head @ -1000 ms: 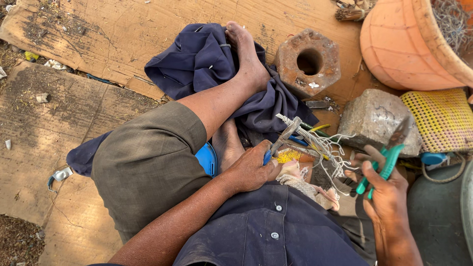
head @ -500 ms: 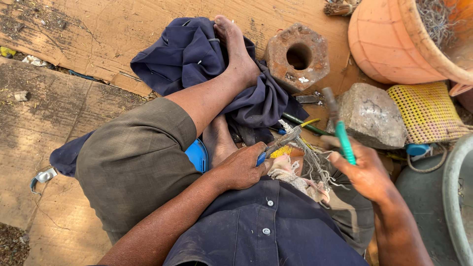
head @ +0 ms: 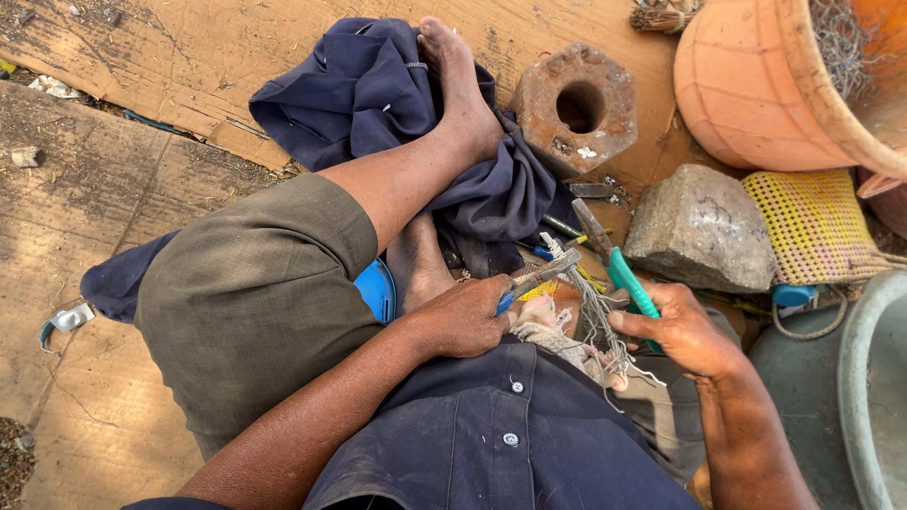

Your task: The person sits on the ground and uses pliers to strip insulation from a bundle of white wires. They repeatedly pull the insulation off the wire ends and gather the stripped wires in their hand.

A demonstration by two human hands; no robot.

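Observation:
I sit on the ground with one knee bent. My left hand [head: 461, 319] grips blue-handled pliers [head: 540, 276] whose jaws point right, into a tangle of thin pale wires [head: 595, 316]. My right hand [head: 688, 331] holds green-handled pliers [head: 619, 269] with the jaws pointing up and left, close to the same wires. The wire bundle lies between both hands, over my lap, beside a scrap of pale cloth [head: 548, 338].
A dark blue garment [head: 378, 94] lies under my foot [head: 458, 80]. A rusty hexagonal block with a hole [head: 576, 104], a grey stone [head: 704, 227], an orange pot [head: 765, 80], a yellow woven mat [head: 817, 227] and a grey basin [head: 874, 378] stand to the right. Cardboard [head: 132, 47] covers the ground.
My right hand has brought the green pliers down and left, closer to the wires. The left hand has kept its grip by the bundle.

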